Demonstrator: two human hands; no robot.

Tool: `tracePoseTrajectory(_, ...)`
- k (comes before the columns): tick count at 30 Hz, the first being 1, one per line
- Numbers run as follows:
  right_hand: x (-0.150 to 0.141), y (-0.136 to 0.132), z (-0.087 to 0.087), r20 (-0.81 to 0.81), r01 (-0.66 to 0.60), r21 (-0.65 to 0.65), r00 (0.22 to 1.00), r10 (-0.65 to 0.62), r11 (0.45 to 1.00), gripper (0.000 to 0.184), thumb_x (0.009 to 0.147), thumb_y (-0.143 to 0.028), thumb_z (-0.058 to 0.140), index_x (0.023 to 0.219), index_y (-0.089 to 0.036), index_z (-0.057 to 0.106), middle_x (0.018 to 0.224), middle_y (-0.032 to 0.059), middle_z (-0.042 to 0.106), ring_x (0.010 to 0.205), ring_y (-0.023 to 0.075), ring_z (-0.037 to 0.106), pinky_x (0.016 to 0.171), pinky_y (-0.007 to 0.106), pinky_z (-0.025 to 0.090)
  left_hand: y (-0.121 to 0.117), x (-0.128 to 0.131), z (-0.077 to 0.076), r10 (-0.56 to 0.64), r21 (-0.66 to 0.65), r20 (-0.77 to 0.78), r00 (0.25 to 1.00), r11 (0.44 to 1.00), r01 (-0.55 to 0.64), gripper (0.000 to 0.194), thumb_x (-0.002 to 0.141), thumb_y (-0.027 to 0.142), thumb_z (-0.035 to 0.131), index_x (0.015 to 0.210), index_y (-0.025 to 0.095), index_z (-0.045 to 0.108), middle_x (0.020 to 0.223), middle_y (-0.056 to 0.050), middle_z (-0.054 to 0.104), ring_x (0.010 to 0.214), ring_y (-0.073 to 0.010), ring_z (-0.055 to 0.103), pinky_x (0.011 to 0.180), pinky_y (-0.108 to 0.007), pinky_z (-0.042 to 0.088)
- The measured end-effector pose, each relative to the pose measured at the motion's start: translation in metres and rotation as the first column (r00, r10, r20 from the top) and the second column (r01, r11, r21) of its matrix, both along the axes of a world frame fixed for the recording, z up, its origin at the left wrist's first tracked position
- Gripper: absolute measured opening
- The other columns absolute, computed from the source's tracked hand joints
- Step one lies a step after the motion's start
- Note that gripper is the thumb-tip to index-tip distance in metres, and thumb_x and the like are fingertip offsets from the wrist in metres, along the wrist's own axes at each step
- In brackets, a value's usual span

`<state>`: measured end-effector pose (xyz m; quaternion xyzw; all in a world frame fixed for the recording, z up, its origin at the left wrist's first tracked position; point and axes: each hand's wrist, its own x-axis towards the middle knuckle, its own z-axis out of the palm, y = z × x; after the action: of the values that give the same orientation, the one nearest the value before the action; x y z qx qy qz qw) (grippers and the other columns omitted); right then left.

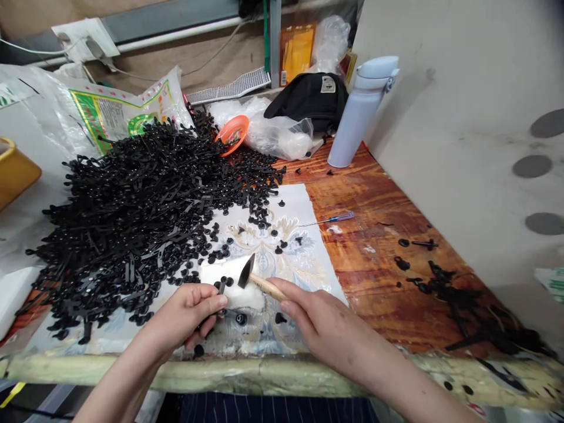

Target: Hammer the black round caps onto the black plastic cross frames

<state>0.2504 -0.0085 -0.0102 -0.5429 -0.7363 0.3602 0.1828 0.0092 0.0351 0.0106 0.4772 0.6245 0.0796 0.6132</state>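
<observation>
**Wood-grain bench (374,235), hammer (264,286) in hand**

At the near edge, the left hand (183,317) pinches a black plastic fastener (220,288) between thumb and fingers. The right hand (330,323) has its fingers closed around the hammer's wooden handle, the head over a white pad (233,296) on a patterned sheet (286,258). Farther left lies a heap of black plastic strips (132,205); far right stands a pale blue bottle (356,117).
</observation>
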Motion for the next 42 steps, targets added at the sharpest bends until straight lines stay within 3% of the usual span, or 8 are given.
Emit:
tracePoseTrajectory(11, -0.001, 0.002, 0.013, -0.017, 0.022, 0.002, 1.0, -0.022, 1.0, 0.041, 0.098, -0.03, 0.036, 0.138, -0.036, 0.045, 0.093, 0.0049, 0.072, 0.083, 0.0246, 0.068, 0.065, 0.033, 0.049, 0.001, -0.003, -0.004, -0.018, 0.011, 0.029, 0.999, 1.0, 0.018, 0.037, 0.076, 0.047, 0.057, 0.055, 0.02, 0.044, 0.037, 0.009, 0.044, 0.025, -0.0012, 0.026, 0.029, -0.015, 0.014)
tracePoseTrajectory(22, -0.007, 0.003, 0.005, 0.074, 0.012, -0.001, 0.997, -0.012, 1.0, 0.045, 0.094, -0.023, 0.038, 0.138, -0.033, 0.044, 0.088, 0.0078, 0.073, 0.08, 0.0285, 0.068, 0.063, 0.035, 0.047, -0.001, -0.004, -0.001, -0.022, 0.036, 0.052, 0.998, 0.999, 0.02, 0.037, 0.08, 0.046, 0.055, 0.057, 0.019, 0.044, 0.038, 0.01, 0.043, 0.027, -0.0016, 0.027, 0.031, -0.015, 0.016)
tracePoseTrajectory(29, -0.007, 0.004, 0.008, 0.031, 0.01, -0.01, 0.999, -0.01, 1.0, 0.045, 0.093, -0.018, 0.042, 0.137, -0.03, 0.047, 0.083, 0.0054, 0.073, 0.075, 0.0233, 0.068, 0.06, 0.028, 0.043, 0.0, -0.004, -0.006, -0.052, 0.018, 0.021, 0.998, 0.999, 0.051, 0.038, 0.08, 0.047, 0.054, 0.056, 0.02, 0.044, 0.039, 0.009, 0.046, 0.026, -0.0022, 0.029, 0.031, -0.016, 0.016)
tracePoseTrajectory(36, -0.006, 0.003, 0.006, 0.02, 0.016, -0.016, 1.0, -0.016, 1.0, 0.046, 0.094, -0.02, 0.043, 0.138, -0.032, 0.046, 0.086, 0.0053, 0.073, 0.079, 0.0254, 0.068, 0.064, 0.032, 0.047, 0.001, 0.0, -0.005, -0.063, 0.014, -0.032, 0.997, 0.998, 0.064, 0.035, 0.077, 0.047, 0.053, 0.056, 0.021, 0.043, 0.036, 0.01, 0.041, 0.025, -0.0024, 0.025, 0.029, -0.016, 0.014)
tracePoseTrajectory(42, -0.008, 0.005, 0.02, -0.088, -0.001, 0.057, 0.996, 0.006, 0.998, 0.042, 0.099, -0.03, 0.034, 0.141, -0.035, 0.041, 0.097, 0.0044, 0.072, 0.082, 0.0229, 0.068, 0.07, 0.035, 0.051, 0.002, 0.003, -0.003, -0.058, 0.021, -0.028, 0.998, 0.998, 0.058, 0.035, 0.076, 0.047, 0.053, 0.054, 0.021, 0.042, 0.035, 0.011, 0.04, 0.025, -0.0028, 0.024, 0.029, -0.016, 0.016)
